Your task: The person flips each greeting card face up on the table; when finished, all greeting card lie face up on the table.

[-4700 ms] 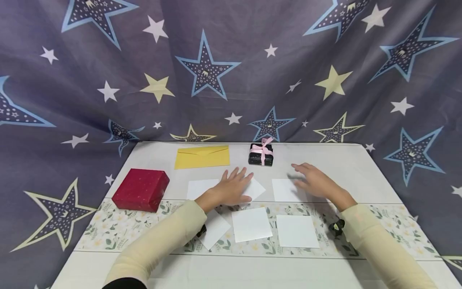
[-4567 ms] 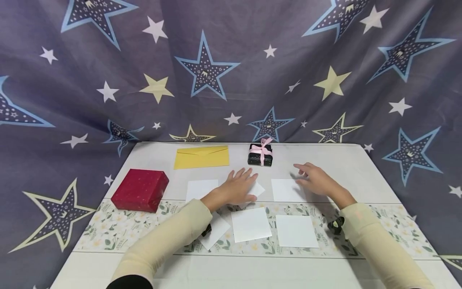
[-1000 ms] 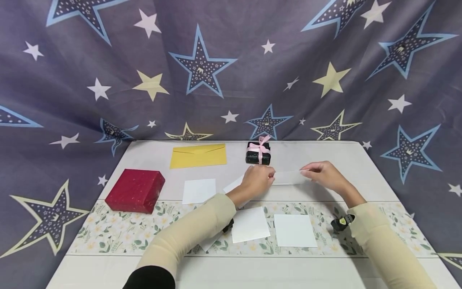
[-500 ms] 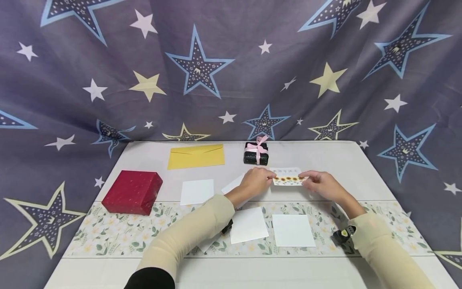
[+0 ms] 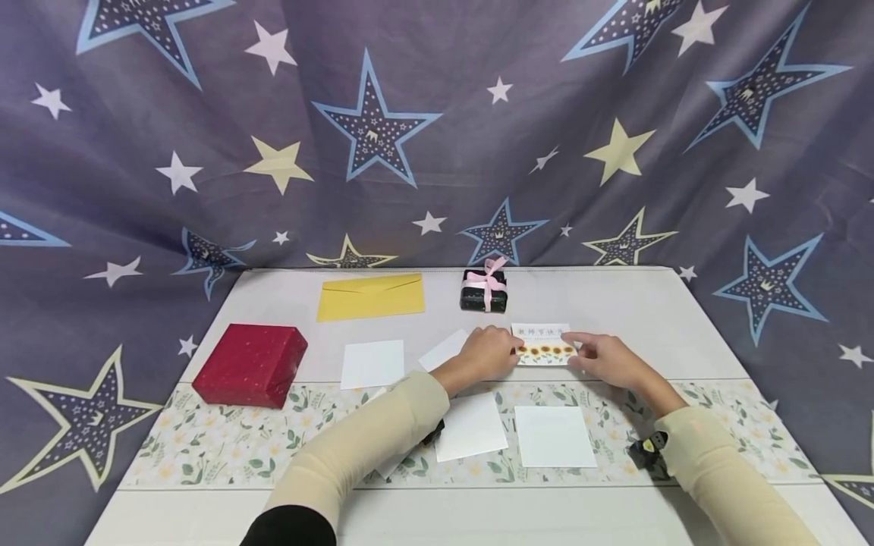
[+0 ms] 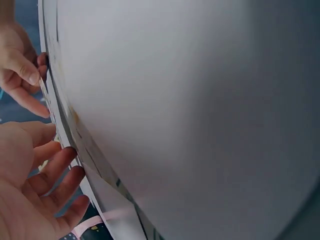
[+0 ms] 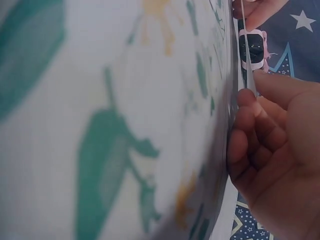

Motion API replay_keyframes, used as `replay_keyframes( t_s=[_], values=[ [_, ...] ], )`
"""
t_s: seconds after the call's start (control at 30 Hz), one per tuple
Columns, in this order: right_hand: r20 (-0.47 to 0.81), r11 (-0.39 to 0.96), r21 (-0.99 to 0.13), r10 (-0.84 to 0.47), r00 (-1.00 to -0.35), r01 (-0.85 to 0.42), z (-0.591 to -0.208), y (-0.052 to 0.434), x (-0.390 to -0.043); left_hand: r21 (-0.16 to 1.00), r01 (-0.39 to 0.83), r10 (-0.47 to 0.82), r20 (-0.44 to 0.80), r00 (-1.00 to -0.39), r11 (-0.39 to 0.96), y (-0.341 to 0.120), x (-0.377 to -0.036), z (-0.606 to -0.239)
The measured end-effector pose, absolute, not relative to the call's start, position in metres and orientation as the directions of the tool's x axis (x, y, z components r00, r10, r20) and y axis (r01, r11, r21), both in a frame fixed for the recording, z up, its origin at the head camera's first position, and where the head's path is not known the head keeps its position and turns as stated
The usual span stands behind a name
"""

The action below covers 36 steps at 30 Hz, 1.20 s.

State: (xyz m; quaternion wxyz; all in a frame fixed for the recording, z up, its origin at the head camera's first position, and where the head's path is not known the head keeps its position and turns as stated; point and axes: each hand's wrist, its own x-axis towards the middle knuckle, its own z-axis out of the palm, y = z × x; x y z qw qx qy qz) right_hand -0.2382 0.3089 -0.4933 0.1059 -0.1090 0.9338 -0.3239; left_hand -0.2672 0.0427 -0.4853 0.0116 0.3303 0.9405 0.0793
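A small greeting card (image 5: 542, 355), printed with sunflowers and a line of writing, lies almost flat between the two hands, printed side up. My left hand (image 5: 488, 351) pinches its left edge between thumb and fingertips. At the right edge, my right hand (image 5: 608, 359) holds it with thumb and index finger; the right wrist view shows the thin card edge (image 7: 250, 80) between them. Blank white cards lie around: one (image 5: 372, 365) at left, one (image 5: 442, 349) partly behind the left hand, one (image 5: 473, 428) partly under the left forearm, and one (image 5: 555, 437) in front.
A yellow envelope (image 5: 371, 296) lies at the back left. Near it stands a small black gift box (image 5: 483, 291) with a pink ribbon. A red box (image 5: 249, 364) sits at the table's left. A star-patterned curtain (image 5: 437, 152) hangs behind the table (image 5: 614, 303).
Both hands have taken up the back right card, turned it from blank side to sunflower side, and lowered it to the table. The left hand came over from the cards further left.
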Motion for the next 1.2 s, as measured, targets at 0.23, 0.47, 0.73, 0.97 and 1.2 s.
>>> replay_keyframes(
  t_s=[0.23,0.47,0.73,0.97,1.2],
  values=[
    [-0.147,0.787,-0.602,-0.275,-0.95,-0.135,-0.496,0.31,-0.239,0.106,0.647,0.647,0.042,-0.761,0.755,0.044,-0.266,-0.49],
    [-0.177,0.811,-0.564,-0.304,-0.936,-0.156,-0.495,0.308,-0.241,0.022,0.66,0.661,-0.012,-0.751,0.751,0.047,-0.265,-0.489],
    [-0.212,0.826,-0.544,-0.306,-0.928,-0.149,-0.49,0.306,-0.243,-0.004,0.651,0.65,-0.051,-0.759,0.759,0.049,-0.261,-0.485],
    [-0.218,0.826,-0.534,-0.342,-0.914,-0.182,-0.487,0.306,-0.246,0.026,0.658,0.658,-0.052,-0.751,0.753,0.044,-0.258,-0.48],
    [-0.187,0.823,-0.523,-0.364,-0.912,-0.222,-0.478,0.306,-0.236,0.061,0.685,0.687,-0.026,-0.726,0.726,0.035,-0.246,-0.473]
  ],
)
